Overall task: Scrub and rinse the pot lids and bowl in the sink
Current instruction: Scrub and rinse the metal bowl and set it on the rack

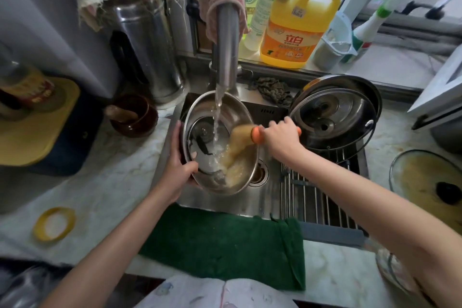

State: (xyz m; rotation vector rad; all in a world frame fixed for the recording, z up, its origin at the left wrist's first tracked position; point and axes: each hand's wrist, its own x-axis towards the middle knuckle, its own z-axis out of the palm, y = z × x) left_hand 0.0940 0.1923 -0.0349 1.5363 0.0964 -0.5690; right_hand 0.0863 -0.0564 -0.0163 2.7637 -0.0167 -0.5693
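A steel bowl point(235, 112) is tilted over the sink point(250, 205) under running water from the faucet point(226, 45). My left hand point(178, 170) grips the bowl's left rim, thumb inside. My right hand point(280, 136) grips the orange handle of a scrub brush point(241, 142), whose tan bristles press into the bowl's right inner wall. Steel and glass pot lids point(335, 115) lean stacked at the sink's back right, on a wire rack point(312, 197). Another glass lid point(425, 177) with a black knob lies on the counter at the right.
A yellow dish-soap jug point(297, 27) and bottles stand on the windowsill. A dark rag point(273, 90) lies behind the sink, a green towel point(225, 240) drapes its front edge. Left counter holds a brown mortar point(135, 116), steel thermos point(147, 45), yellow ring point(55, 224).
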